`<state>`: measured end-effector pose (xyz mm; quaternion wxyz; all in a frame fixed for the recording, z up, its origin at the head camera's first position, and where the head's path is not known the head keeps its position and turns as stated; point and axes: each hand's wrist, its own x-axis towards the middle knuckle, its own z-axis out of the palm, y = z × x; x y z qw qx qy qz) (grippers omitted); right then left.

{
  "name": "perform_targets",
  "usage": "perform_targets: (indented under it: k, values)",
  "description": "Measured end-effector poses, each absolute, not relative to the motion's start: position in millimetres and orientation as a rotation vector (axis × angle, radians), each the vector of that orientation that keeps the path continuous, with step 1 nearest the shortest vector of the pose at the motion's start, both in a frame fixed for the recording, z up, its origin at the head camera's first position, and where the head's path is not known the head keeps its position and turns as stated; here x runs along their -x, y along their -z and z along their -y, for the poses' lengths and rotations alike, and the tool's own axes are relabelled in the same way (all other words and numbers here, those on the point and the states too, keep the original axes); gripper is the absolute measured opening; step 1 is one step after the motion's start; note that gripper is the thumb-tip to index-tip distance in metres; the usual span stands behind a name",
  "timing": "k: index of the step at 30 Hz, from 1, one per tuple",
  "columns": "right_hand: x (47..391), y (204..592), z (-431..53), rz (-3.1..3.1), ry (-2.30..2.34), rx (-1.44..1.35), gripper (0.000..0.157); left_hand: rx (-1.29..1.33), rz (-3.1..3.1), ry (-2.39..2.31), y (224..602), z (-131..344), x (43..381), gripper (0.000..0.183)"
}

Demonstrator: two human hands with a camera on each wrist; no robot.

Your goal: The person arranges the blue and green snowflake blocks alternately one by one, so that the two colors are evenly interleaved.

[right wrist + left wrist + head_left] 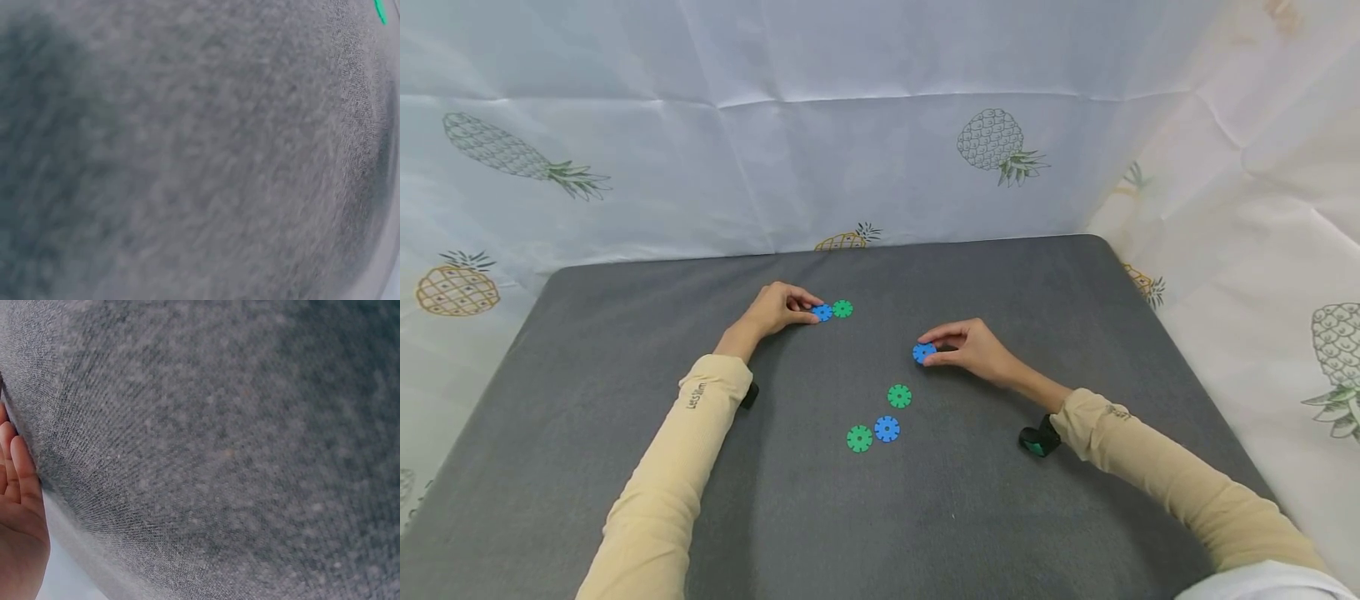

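Observation:
In the head view my left hand (777, 308), far left of centre on the table, pinches a blue notched disc (822, 312) between thumb and fingers. Right beside that disc, edge to edge, is a green notched disc (842, 308). My right hand (976, 350) holds another blue notched disc (924, 353) by its right side, thumb below and fingers above. In the left wrist view only part of the left hand (22, 512) shows at the left edge, its disc out of sight. The right hand does not appear in the right wrist view.
Nearer me lie a green disc (899, 396), a blue disc (887, 429) and another green disc (860, 438), close together on the grey cloth-covered table (970, 517). A white pineapple-print curtain (880, 167) hangs behind and continues along the right side.

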<state>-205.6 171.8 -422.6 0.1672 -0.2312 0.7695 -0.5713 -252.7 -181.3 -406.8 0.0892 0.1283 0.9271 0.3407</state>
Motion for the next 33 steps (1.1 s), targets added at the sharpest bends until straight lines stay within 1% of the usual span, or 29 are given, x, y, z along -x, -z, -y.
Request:
perform_targets:
  k: [11, 33]
  values:
    - [211.1, 422.9, -156.5, -2.114, 1.722, 0.587, 0.033, -0.386, -2.758, -1.010, 406.8, 183.0, 252.8, 0.030]
    - [240.5, 425.2, -126.7, -2.050, 1.875, 0.466, 0.033, -0.410, -2.780, -0.996, 406.2, 182.1, 252.6, 0.030]
